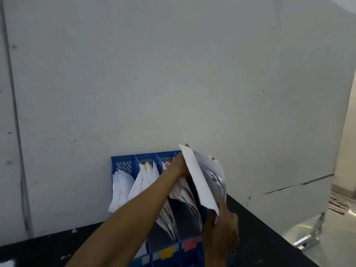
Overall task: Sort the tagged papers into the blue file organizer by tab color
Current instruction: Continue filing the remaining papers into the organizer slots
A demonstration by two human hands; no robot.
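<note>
Papers, a loose white bundle, were gripped at both ends: fingers of the left hand curled behind the top, one fingertip peeking over the edge, while the right hand pinched the bottom corner between thumb and curled fingers. The bundle tilted over the right end of the blue organizer, which stood on a black table against a pale wall. Other sheets leaned in its slots, one with a yellow tab, one with a pink tab. A yellow label and a red label marked its front.
</note>
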